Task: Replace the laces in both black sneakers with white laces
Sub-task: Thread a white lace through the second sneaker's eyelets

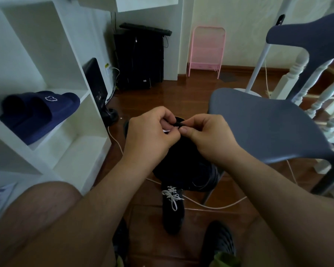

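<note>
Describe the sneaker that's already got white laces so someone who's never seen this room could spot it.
Start at the grey chair on the wooden floor. Just below the person's two hands, a black sneaker lies on the floor by the chair leg. Unlike the dark shoe held above it, it shows a tied white lace bow.

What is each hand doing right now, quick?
Left hand: fingers pinch a white lace at the held black sneaker.
Right hand: fingers pinch the sneaker's dark top edge.
</note>
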The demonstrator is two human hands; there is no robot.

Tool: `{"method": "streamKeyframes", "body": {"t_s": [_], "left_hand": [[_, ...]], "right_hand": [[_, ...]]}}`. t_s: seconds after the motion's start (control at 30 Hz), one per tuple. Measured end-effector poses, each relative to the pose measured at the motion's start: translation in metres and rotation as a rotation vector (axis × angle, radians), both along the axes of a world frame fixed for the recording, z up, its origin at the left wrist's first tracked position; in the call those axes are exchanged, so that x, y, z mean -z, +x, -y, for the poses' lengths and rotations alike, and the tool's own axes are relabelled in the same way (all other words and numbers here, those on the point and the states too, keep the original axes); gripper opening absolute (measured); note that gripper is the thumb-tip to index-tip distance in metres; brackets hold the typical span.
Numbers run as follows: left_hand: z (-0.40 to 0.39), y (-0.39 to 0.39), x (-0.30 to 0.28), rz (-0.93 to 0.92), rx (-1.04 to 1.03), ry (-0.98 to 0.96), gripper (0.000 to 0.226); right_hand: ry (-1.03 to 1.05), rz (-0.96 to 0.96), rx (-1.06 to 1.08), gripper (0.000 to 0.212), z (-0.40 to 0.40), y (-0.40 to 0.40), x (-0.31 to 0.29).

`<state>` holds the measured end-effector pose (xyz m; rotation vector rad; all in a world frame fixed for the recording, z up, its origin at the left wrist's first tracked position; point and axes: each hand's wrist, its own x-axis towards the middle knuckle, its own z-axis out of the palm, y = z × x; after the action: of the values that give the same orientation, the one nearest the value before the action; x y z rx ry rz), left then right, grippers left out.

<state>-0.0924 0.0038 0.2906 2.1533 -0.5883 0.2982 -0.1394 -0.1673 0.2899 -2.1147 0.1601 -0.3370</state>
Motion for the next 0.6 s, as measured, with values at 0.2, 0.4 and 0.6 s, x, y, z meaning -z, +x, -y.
{"method": "streamKeyframes", "body": {"t_s": [0.2, 0.4, 0.6], "left_hand": [[0.001, 0.003, -0.001, -0.039, 0.083, 0.024, 0.023], [0.000, 0.014, 0.013, -0.073, -0.028, 0.093, 0.035], [-0.011, 0.028, 0.020, -0.231, -0.086, 0.130, 0.054]], "right_hand": [[-0.114, -0.043, -0.165, 0.033, 0.006, -0.001, -0.003], [0.078, -0.100, -0.077, 0.023, 0.006, 0.001, 0.010], [0.404, -0.045, 0.222, 0.004, 0.024, 0.012, 0.014]]}}
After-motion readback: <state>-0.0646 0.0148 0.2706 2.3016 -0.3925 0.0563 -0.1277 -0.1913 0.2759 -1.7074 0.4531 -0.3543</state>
